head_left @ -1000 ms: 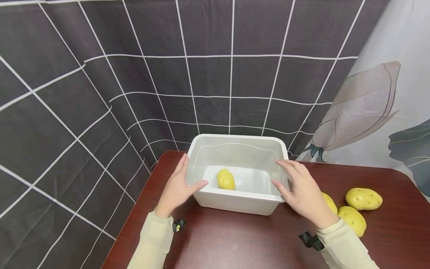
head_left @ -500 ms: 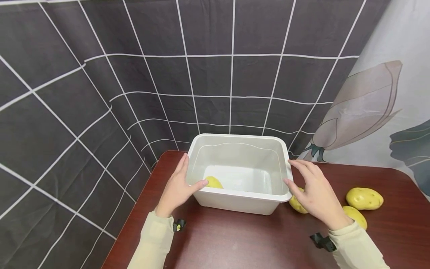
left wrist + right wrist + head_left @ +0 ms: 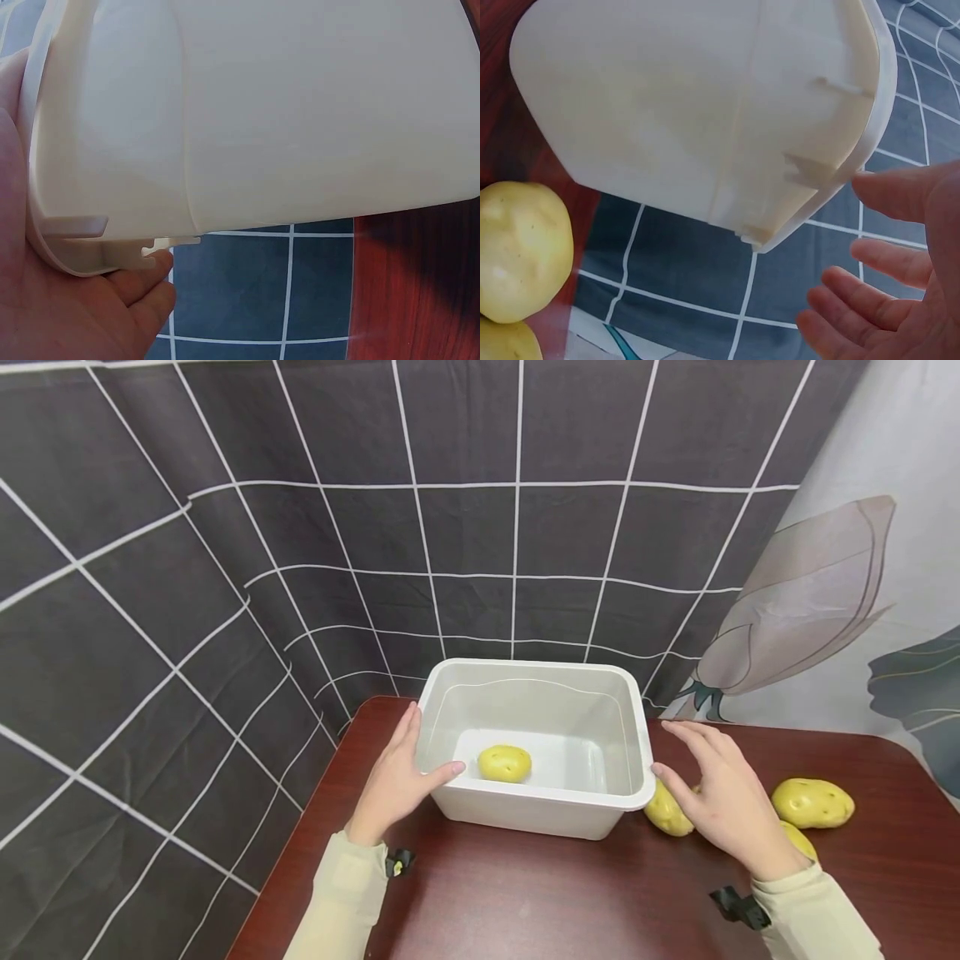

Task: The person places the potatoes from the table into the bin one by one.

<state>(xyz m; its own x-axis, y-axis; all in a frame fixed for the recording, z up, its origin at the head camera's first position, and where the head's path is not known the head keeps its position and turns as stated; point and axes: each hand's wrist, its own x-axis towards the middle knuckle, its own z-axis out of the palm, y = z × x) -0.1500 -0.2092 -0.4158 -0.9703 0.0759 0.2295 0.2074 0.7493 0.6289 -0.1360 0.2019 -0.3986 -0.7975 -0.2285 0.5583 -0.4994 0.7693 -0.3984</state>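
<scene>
A white plastic tub (image 3: 525,810) stands on the table with one yellow potato (image 3: 505,763) lying on its floor. My left hand (image 3: 401,781) holds the tub's near left corner, thumb over the rim and fingers along the outer side. In the left wrist view, fingertips (image 3: 154,274) show beneath the rim. My right hand (image 3: 723,793) is at the tub's right end with its fingers spread and nothing in them. The right wrist view has its thumb tip right at the rim and the other fingers (image 3: 855,300) apart from the tub.
Several more potatoes lie on the red-brown table (image 3: 570,893) right of the tub: one potato (image 3: 667,810) close to its wall, another potato (image 3: 812,803) farther right, others partly behind my right hand. A dark gridded curtain (image 3: 465,527) hangs behind and at left.
My right hand has moved from over the tub's right rim outward to the right. The potato inside shifted left toward the near wall, then back toward the middle. My left hand stayed put.
</scene>
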